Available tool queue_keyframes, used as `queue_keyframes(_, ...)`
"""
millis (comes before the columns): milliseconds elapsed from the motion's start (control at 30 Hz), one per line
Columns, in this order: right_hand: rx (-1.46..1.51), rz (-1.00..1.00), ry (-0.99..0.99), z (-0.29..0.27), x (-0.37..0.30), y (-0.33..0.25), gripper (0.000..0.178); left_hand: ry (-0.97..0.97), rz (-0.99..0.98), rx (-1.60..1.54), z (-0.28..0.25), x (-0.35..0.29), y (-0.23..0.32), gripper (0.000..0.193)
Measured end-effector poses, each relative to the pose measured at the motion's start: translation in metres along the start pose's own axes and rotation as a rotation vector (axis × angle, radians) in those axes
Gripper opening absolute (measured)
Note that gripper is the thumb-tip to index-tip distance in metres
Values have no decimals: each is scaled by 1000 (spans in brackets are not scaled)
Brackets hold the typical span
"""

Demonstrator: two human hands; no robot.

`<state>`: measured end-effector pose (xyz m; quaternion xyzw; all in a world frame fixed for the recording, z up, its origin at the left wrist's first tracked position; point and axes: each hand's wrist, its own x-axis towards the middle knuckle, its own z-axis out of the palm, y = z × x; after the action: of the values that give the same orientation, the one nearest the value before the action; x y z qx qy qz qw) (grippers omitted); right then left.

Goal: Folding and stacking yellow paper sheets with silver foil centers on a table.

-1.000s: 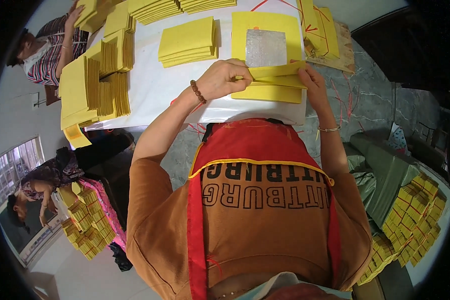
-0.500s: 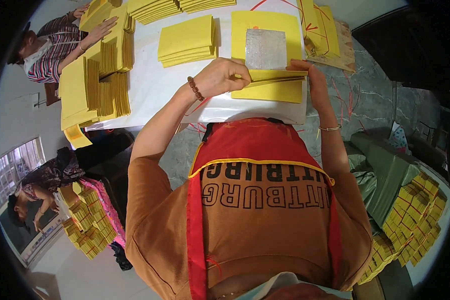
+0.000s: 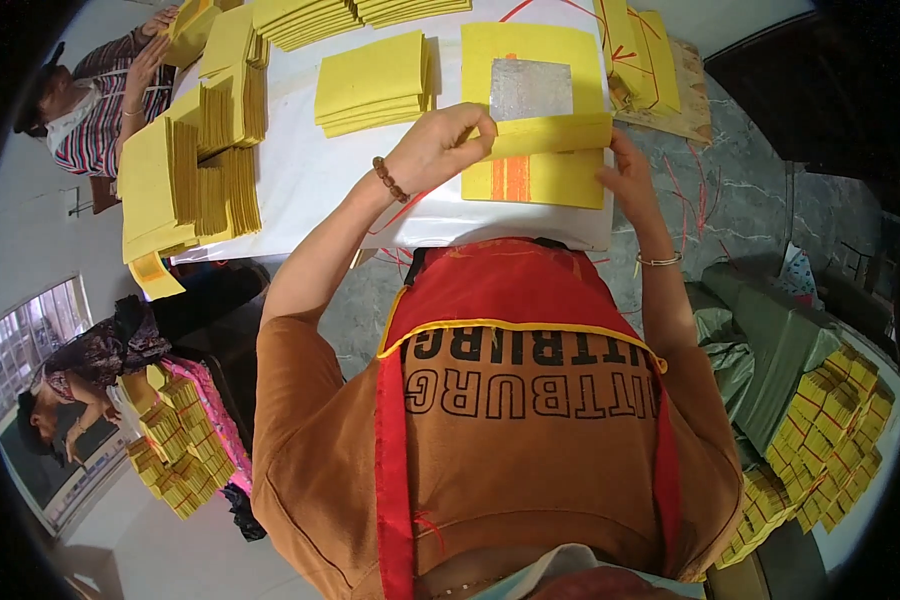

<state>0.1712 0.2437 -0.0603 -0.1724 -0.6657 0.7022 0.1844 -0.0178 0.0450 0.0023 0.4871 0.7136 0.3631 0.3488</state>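
Note:
A yellow paper sheet (image 3: 535,190) with a silver rectangle (image 3: 530,87) and orange print lies near the table's front edge. Across its middle runs a raised, folded-over band of yellow paper (image 3: 550,133). My left hand (image 3: 450,140), with a brown bead bracelet on its wrist, pinches the band's left end between thumb and fingers. At the right end, the curled fingers of my right hand (image 3: 630,175) hold the band, the thumb lower down beside the sheet's edge. To the left lies a small stack of folded yellow paper (image 3: 373,80).
Yellow paper stacks (image 3: 155,180) line the left side of the white-covered table (image 3: 300,190). Tied yellow bundles (image 3: 645,60) stand beyond its right edge. At far left a person in stripes (image 3: 115,95) handles yellow paper; another person (image 3: 80,380) is beside more bundles (image 3: 185,440).
The folded band has turned so its broad face shows, uncovering orange print below it. My right hand's fingers have curled in and its thumb has come into view. The striped person's hands have shifted.

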Motion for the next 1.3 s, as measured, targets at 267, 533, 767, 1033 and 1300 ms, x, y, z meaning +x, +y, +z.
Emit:
queue_keyframes(267,63,20,48,7,1,5,19,362,328,-84,9,-8,-10,38)
queue_keyframes(533,-609,-450,45,1,7,-16,33,344,526,751,6,-7,-20,37)
queue_keyframes(767,-903,-487,-334,-6,-15,-35,30,306,547,563,19,-36,-9,24)
queue_keyframes(1033,-261,200,-135,15,-19,-35,28,399,-63,48,30,-20,-9,21)
queue_keyframes(1300,-172,-120,262,37,-5,-30,44,397,-178,-212,36,-1,-34,22)
